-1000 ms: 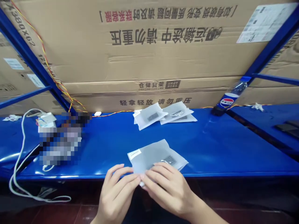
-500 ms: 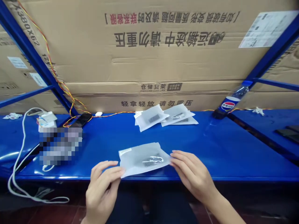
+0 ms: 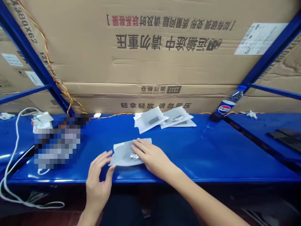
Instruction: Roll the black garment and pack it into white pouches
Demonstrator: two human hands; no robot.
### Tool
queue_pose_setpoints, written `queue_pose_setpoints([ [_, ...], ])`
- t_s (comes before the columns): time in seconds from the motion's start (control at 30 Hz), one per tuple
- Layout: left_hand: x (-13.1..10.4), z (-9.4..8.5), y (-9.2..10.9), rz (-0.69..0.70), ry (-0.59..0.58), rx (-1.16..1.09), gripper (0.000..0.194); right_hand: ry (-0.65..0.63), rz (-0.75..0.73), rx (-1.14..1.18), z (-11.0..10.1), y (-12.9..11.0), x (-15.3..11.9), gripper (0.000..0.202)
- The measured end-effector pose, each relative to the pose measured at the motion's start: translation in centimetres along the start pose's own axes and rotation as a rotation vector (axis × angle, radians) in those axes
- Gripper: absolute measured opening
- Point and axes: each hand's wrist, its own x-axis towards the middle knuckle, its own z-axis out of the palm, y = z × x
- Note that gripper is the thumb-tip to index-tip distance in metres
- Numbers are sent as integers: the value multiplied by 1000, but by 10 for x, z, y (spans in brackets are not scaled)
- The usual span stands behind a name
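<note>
A frosted white plastic pouch [image 3: 124, 150] with a dark item showing faintly inside lies near the front edge of the blue shelf. The fingers of my right hand [image 3: 152, 157] are stretched out over the pouch's right part, covering some of it. At its left edge is my left hand [image 3: 100, 172], thumb and fingers apart; whether the fingertips touch the pouch I cannot tell. Farther back, similar pouches lie in an overlapping group, one pouch [image 3: 150, 119] on the left and another pouch [image 3: 176, 118] on the right.
On the blue shelf [image 3: 211, 157], a Pepsi bottle [image 3: 225, 106] leans at the back right. White cables [image 3: 16, 150] and a white plug block [image 3: 42, 122] are at left beside a blurred-out patch. Cardboard boxes [image 3: 127, 69] stand behind, and dark flat devices [image 3: 285, 138] lie at right.
The pouch has moved left and down onto the shelf. My right hand has gone from holding its right edge to lying over it, and my left fingers have let go of its corner.
</note>
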Motion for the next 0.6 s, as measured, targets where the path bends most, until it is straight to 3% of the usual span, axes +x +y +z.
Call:
queue_pose_setpoints([
  [0.07,-3,6,-2,-39,-52,180,67,-121,26,37,10,8,39,55],
  [0.13,-7,12,-4,-34,-113,331,87,-152,114,24,15,18,81,56],
  [0.23,-12,18,-8,72,-241,435,76,-142,159,5,26,31,132,55],
  [0.3,-15,19,-11,111,-295,459,70,-174,188,11,39,35,152,55],
  [0.47,-15,19,-14,100,-302,478,68,-261,258,32,66,41,160,55],
  [0.6,-16,18,-18,98,-285,465,67,-273,282,38,43,26,140,80],
])
